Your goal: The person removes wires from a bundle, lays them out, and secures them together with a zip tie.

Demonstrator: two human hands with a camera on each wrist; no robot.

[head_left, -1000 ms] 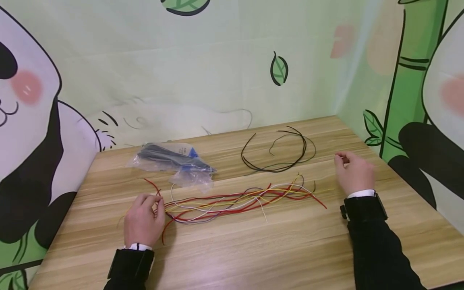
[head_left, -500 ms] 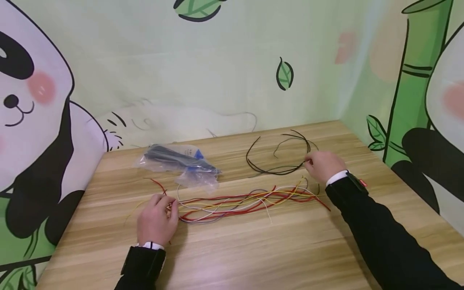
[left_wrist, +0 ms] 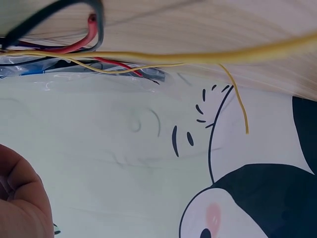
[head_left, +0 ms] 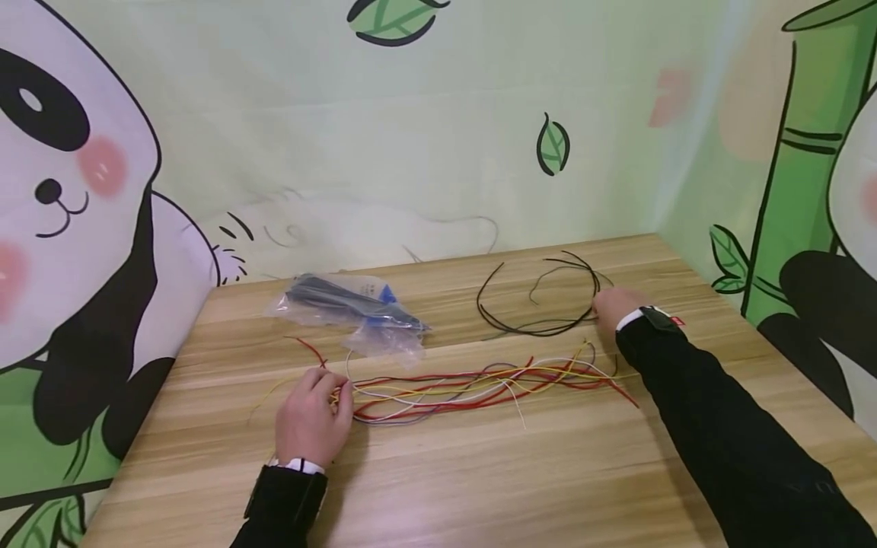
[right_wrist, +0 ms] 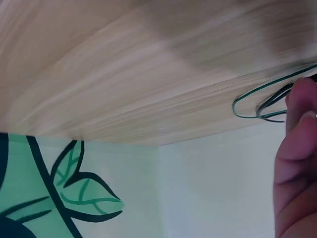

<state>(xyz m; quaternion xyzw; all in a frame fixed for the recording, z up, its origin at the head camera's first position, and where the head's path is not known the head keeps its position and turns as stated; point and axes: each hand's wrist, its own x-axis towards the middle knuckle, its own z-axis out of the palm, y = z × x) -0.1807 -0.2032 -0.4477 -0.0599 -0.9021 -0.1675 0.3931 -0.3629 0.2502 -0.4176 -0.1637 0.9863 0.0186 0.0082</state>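
Note:
A bundle of thin red, yellow, white and purple wires lies stretched across the wooden table. At its left end, my left hand grips the wires between thumb and curled fingers, where the strands run together. In the left wrist view, yellow wire passes close to the camera, and part of the hand appears at lower left. Farther back, loosely coiled black wires lie on the table. My right hand pinches their right side; in the right wrist view its fingertips meet the dark wires.
A clear plastic bag with dark, slim contents lies at the back left, behind the coloured wires. Fabric walls printed with pandas and leaves border the table's back and sides.
My right hand has moved left and back from the table's right side to the black coil. The left hand has shifted slightly right along the coloured wires. The head view has turned a little left.

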